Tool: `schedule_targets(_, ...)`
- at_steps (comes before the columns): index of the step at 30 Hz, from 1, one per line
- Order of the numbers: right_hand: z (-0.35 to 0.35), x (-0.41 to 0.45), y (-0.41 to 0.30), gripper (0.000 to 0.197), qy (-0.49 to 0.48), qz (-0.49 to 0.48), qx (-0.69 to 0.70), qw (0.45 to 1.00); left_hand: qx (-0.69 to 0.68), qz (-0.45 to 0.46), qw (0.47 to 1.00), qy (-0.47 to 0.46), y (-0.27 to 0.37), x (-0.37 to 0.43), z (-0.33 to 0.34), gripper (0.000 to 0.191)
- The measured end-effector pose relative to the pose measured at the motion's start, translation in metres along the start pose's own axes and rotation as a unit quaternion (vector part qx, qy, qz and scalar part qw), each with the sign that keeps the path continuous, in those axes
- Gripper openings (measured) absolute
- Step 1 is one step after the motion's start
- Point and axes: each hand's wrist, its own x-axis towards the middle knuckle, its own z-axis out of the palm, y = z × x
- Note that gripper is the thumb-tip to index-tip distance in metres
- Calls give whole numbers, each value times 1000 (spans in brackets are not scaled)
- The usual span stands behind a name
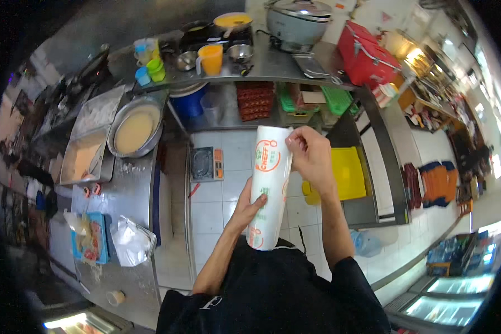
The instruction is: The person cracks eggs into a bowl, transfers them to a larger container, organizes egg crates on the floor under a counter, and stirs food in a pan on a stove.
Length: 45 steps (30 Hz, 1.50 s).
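A white roll with red and green print [269, 188] stands nearly upright before my chest, slightly tilted; whether it is paper or film I cannot tell. Around its lower middle my left hand [250, 208] is closed, with the thumb across the front. My right hand [311, 152] pinches the roll's upper right edge between thumb and fingers. Beyond the roll, a steel counter [267, 73] bears an orange pitcher [211, 59], small steel bowls [240, 53] and a grey rice cooker [299, 25].
On the left steel table [129, 200] stand a bowl of batter [134, 128], a steel tray [83, 160], a blue tray [92, 238] and a plastic bag [129, 242]. A scale [206, 163] and yellow container [348, 173] sit low ahead. A person [33, 171] is at the far left.
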Motion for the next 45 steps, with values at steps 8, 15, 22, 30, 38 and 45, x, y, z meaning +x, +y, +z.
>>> schedule_targets(8, 38, 135, 83, 9, -192, 142, 343, 908, -26, -50, 995, 77, -5, 108, -24, 57)
schedule_targets(15, 62, 261, 150, 18, -238, 175, 375, 879, -52, -102, 992, 44, -7, 234, -74, 53)
schedule_targets(22, 72, 360, 188, 20, -341, -113, 116, 926, -135, -206, 968, -51, -2, 347, -118, 63)
schedule_targets(30, 118, 447, 262, 10, -159, -244, 11, 957, -22, -212, 974, -80, -16, 466, -121, 64)
schedule_targets(38, 145, 461, 296, 9, -37, 37, 484, 873, 153, -29, 978, 136, -41, 551, -90, 86)
schedule_targets(45, 130, 502, 351, 7, -249, 167, 531, 793, 301, -14, 952, 61, 4, 608, -113, 95)
